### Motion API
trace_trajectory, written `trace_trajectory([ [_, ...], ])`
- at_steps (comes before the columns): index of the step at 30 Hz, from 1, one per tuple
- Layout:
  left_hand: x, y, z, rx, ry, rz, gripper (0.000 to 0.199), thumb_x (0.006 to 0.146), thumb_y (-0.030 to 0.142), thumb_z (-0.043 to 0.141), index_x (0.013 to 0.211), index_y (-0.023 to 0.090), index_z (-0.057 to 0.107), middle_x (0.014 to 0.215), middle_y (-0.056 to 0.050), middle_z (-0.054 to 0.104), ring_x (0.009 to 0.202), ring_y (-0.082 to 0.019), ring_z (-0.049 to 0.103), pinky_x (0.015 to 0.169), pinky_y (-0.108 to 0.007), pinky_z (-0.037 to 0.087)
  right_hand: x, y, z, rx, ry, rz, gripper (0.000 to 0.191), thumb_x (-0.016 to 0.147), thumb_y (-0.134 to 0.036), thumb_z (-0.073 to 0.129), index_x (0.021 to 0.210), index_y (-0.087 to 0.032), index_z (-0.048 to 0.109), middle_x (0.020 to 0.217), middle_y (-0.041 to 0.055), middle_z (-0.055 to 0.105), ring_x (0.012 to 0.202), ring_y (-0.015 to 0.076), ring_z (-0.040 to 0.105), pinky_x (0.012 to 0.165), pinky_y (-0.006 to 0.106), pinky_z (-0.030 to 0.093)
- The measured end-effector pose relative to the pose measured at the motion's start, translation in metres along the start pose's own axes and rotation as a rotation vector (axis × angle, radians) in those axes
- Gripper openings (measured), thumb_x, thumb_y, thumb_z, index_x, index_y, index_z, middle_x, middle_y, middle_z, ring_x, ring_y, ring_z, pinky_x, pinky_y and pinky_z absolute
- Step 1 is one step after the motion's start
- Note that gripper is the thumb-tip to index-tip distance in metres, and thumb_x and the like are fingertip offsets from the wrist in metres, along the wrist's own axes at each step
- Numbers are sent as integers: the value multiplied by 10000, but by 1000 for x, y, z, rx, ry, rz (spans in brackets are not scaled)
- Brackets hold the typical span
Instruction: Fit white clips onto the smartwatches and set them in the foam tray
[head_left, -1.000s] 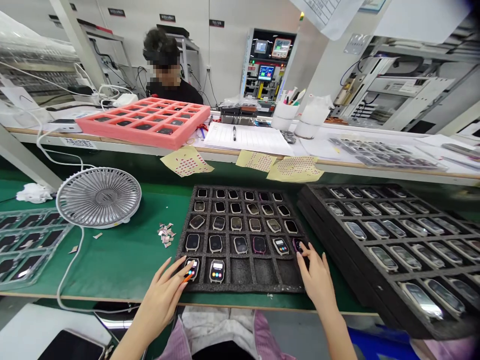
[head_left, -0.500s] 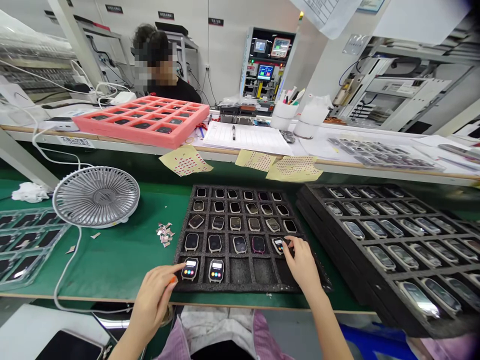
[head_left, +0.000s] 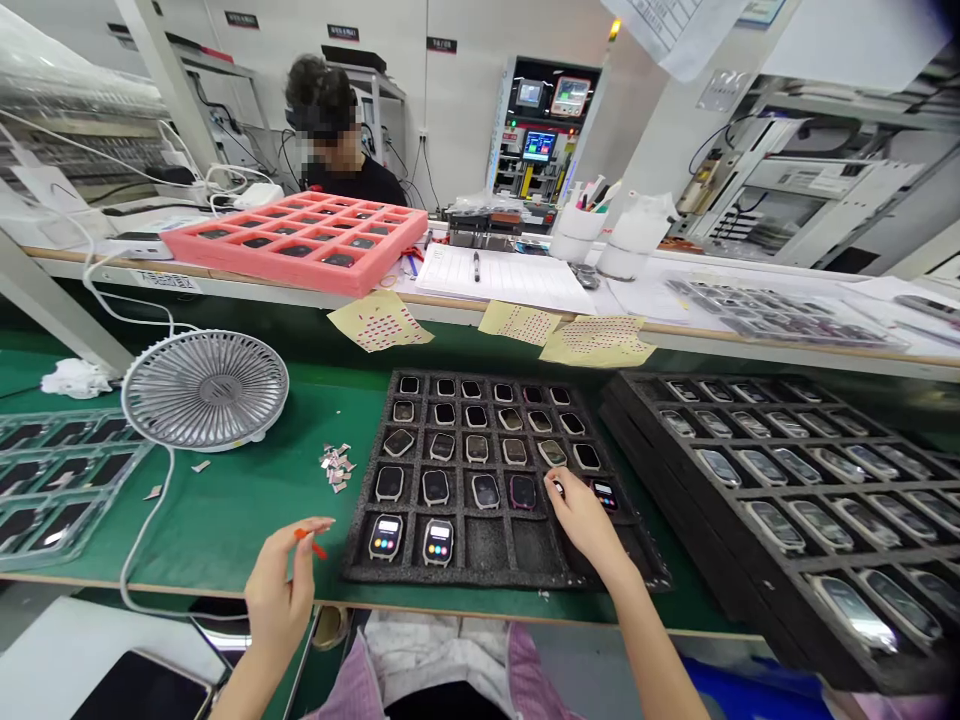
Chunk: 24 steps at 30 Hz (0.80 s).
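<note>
My left hand (head_left: pixel 281 580) hovers off the near left corner of a black foam tray (head_left: pixel 491 574). Its thumb and fingers pinch a small orange strip (head_left: pixel 311 540), too small to identify. Over the fourth row at the tray's right, my right hand (head_left: pixel 585 515) has its fingers curled down, covering most of a smartwatch (head_left: pixel 559 488). Whether it grips or only touches that watch is hidden. A lit smartwatch (head_left: pixel 603 495) lies just right of it. Two more lit ones, a left watch (head_left: pixel 386 538) and a neighbouring watch (head_left: pixel 438 542), sit in the front row.
Stacked black trays (head_left: pixel 697 520) with watches stand at the right. A grey fan (head_left: pixel 206 390), paper scraps (head_left: pixel 337 466) and a clear tray (head_left: pixel 67 490) are on the left. The shelf behind holds a pink foam tray (head_left: pixel 292 265) and papers (head_left: pixel 502 278). A person (head_left: pixel 337 140) sits beyond.
My left hand has drawn back left from the front-left watch. My right hand has shifted slightly left, uncovering the lit watch at the right of the fourth row.
</note>
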<state>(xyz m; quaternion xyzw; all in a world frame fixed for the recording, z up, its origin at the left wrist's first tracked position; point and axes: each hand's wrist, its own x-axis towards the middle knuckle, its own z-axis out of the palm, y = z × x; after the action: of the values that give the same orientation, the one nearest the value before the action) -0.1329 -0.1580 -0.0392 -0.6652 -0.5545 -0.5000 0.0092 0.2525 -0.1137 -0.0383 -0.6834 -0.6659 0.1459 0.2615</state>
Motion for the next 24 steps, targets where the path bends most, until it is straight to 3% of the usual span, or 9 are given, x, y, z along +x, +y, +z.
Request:
trace_trajectory([
  [6, -4, -9, 9, -50, -129, -232, 269, 931, 373, 376, 934, 187, 569, 834, -41, 706, 742, -174, 677, 720, -266, 516, -4, -1, -4, 150, -11, 44, 267, 888, -357, 327, 954, -207, 538, 858, 98, 667, 790, 250, 634, 734, 356, 456],
  [11, 6, 22, 9, -175, -123, -253, 280, 923, 362, 393, 952, 173, 598, 664, 10, 592, 591, -139, 564, 625, -235, 464, -3, -18, -15, 366, 133, 137, 286, 875, -422, 400, 971, -201, 554, 792, 62, 624, 682, 211, 573, 626, 315, 440],
  [14, 15, 59, 17, -348, -362, -267, 307, 925, 375, 402, 974, 174, 629, 693, 2, 578, 572, -126, 501, 561, -220, 403, -5, -50, -17, 758, 151, 219, 275, 841, -459, 503, 970, -223, 561, 755, 15, 574, 562, 148, 504, 449, 236, 355],
  [18, 18, 102, 40, -597, -761, -344, 348, 945, 404, 367, 984, 175, 626, 651, 17, 503, 577, -118, 434, 543, -215, 333, -8, -98, -10, 1310, -78, 267, 240, 793, -413, 613, 932, -224, 562, 570, -56, 481, 388, 76, 360, 346, 184, 224],
  [21, 16, 116, 55, -721, -872, -408, 355, 949, 433, 346, 987, 165, 576, 591, 55, 375, 543, -108, 342, 519, -216, 271, -9, -117, -3, 1521, -219, 271, 226, 780, -379, 641, 907, -213, 554, 552, -62, 519, 321, 39, 304, 312, 160, 181],
  [24, 15, 119, 60, -777, -913, -422, 357, 949, 443, 344, 981, 161, 561, 583, 68, 330, 537, -103, 302, 516, -219, 242, -9, -124, -1, 1614, -273, 281, 214, 784, -366, 651, 892, -208, 556, 534, -74, 516, 301, 24, 286, 294, 140, 175],
])
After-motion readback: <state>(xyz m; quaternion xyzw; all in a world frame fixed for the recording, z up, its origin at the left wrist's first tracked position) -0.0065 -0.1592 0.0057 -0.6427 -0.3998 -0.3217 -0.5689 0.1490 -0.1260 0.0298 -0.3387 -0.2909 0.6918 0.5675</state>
